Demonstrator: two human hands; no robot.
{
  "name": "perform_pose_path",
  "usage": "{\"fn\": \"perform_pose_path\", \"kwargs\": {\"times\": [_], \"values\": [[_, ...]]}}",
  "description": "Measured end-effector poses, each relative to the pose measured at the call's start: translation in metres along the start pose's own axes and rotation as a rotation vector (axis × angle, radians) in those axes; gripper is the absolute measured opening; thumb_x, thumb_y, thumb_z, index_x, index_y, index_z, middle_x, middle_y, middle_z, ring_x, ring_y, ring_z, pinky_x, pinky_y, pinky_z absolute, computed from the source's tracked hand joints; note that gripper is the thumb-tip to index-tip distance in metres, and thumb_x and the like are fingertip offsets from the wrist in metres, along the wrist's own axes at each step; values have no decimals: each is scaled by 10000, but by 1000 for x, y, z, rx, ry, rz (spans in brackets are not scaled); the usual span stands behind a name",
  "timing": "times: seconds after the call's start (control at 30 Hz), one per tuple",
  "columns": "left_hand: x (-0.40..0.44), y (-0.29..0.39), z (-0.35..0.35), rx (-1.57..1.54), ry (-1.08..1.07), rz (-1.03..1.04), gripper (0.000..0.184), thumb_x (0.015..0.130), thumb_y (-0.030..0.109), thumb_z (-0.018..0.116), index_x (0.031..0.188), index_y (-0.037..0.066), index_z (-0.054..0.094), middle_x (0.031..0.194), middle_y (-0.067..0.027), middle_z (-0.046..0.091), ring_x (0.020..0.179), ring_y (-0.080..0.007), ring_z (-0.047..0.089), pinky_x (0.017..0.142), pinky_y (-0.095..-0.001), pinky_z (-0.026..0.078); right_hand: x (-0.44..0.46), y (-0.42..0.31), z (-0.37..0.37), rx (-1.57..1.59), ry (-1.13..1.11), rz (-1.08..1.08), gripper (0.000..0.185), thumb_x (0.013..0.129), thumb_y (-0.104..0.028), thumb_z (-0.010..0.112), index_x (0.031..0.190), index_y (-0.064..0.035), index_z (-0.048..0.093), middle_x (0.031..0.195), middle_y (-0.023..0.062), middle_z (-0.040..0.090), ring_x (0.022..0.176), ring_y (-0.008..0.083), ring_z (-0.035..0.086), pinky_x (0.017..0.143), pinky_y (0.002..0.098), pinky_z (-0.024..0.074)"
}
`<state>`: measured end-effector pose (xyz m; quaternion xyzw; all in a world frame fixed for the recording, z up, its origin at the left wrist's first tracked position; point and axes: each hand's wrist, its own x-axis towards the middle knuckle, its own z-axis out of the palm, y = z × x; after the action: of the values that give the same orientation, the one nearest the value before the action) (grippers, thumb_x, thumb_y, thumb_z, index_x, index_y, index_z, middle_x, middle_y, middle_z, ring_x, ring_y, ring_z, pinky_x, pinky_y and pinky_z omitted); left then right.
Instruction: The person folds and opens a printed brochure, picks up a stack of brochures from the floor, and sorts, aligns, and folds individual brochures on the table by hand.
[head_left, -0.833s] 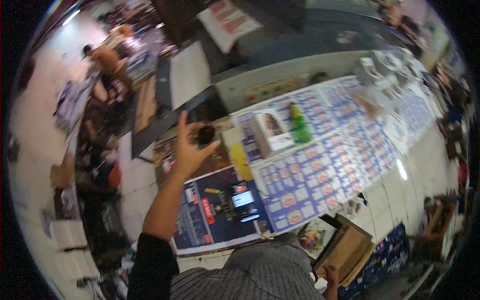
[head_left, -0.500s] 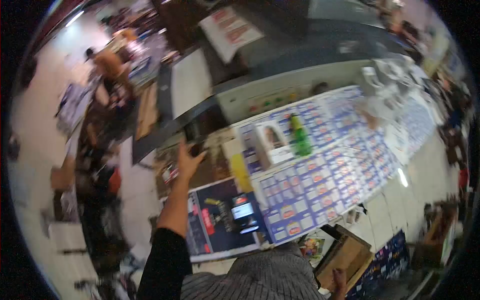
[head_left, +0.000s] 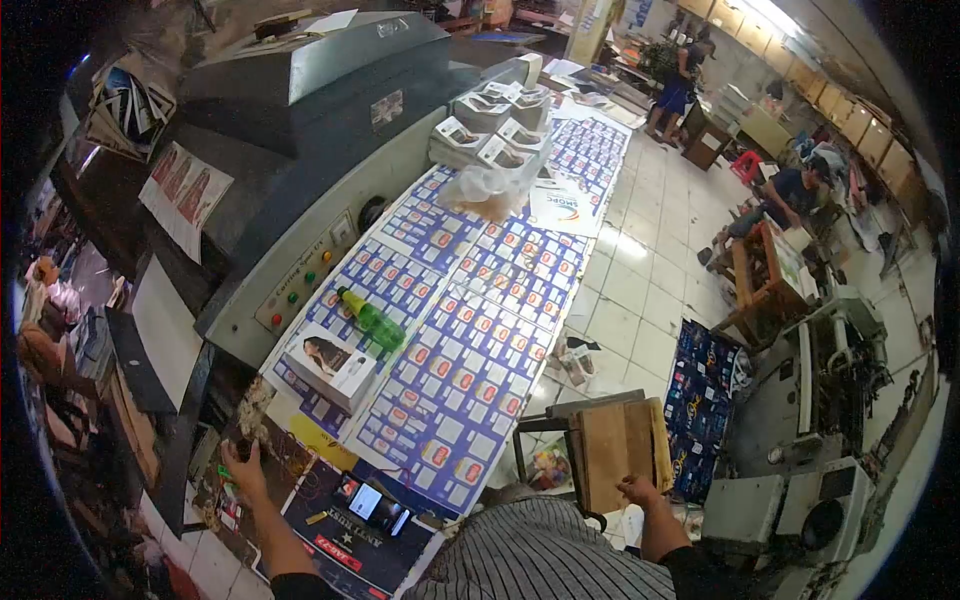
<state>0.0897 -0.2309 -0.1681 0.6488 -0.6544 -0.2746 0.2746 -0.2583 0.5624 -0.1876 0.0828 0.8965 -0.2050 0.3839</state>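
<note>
At the cluttered near-left corner of the table, my left hand [head_left: 246, 476] has its thumb and fingers curved around something small and dark that I cannot make out. A small bright green item [head_left: 226, 474] lies against those fingers. Beside the hand are a yellow card [head_left: 318, 440] and a dark printed board [head_left: 335, 530] with a lit phone [head_left: 372, 503] on it. My right hand [head_left: 640, 490] hangs over the wooden stool [head_left: 615, 450] on my right, its fingers loosely apart and holding nothing.
Blue printed sheets [head_left: 470, 350] cover the table, bearing a white box [head_left: 330, 365], a green bottle [head_left: 372, 320] and stacked printed boxes [head_left: 495, 130]. A grey machine with buttons [head_left: 300, 270] runs along the far side. A person [head_left: 790, 195] sits farther right; another [head_left: 685, 85] stands behind.
My view has swung right and steadied, showing more of the room. My left hand's fingers, spread earlier, are now curved around something dark. My right hand has come further into view.
</note>
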Motion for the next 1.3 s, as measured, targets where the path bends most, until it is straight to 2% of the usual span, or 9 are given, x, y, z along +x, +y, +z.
{"fn": "perform_pose_path", "kwargs": {"times": [0.17,0.2,0.33,0.4,0.53,0.67,0.77,0.93,1.3], "values": [[-27,30,-26,105,-98,-9,809,800,386,804,1423,9,450,1526,-230,352,1373,-369,394,1139,-477,319,27,35,23,-78,18,-179,476,885,-269,701,1193,86,627,915,173,710,728,235,668,680,363,525],[-16,12,-21,213,-121,-1,1104,747,595,781,1525,18,252,1538,-225,349,1391,-363,386,1139,-467,329,28,30,21,-30,9,-165,440,897,-250,685,1192,72,637,906,168,709,728,234,664,678,364,522],[-54,39,-64,-135,20,-32,1107,828,549,734,1568,64,68,1581,-261,223,1456,-384,260,1167,-502,253,124,77,14,-105,-152,-299,412,943,-265,636,1185,66,594,989,153,693,829,203,653,704,368,526],[-70,13,-71,-45,419,225,812,927,426,668,1504,24,263,1336,-225,525,1237,-329,523,1034,-452,407,48,-37,24,-159,-61,-112,393,948,-285,625,1152,50,598,935,119,682,830,174,644,704,355,528],[-179,82,-162,-702,-186,195,329,976,292,622,1134,5,591,994,-43,606,872,-90,522,798,-287,457,-123,-247,23,289,-310,-651,401,907,-278,680,1151,27,586,978,116,655,987,182,609,835,343,473],[-257,171,-239,-925,-982,813,398,879,307,722,1150,25,646,1223,-133,646,1107,-315,618,943,-428,467,-291,-383,22,498,-994,-1368,410,825,-289,767,1098,-13,637,959,136,657,1041,280,594,860,398,452],[-293,225,-276,-1106,-1334,1265,461,894,473,669,1096,59,675,1190,-109,664,1071,-275,630,908,-414,468,-353,-435,21,209,-1677,-1773,524,896,-506,642,1204,-83,663,797,49,666,594,244,580,806,471,511],[-331,227,-346,-1257,-1138,1448,303,901,388,698,978,98,738,774,-26,588,753,-210,613,903,-460,462,-418,-461,20,466,-2254,-2038,252,988,-259,573,1004,-64,732,651,-5,514,580,166,550,734,427,499],[-337,145,-434,-1361,-518,1407,339,934,406,627,961,76,702,877,-107,667,847,-286,657,820,-452,504,-389,-416,-10,739,-1606,-2022,176,946,-262,646,1023,-127,730,647,-12,512,644,143,586,756,355,490]]}}
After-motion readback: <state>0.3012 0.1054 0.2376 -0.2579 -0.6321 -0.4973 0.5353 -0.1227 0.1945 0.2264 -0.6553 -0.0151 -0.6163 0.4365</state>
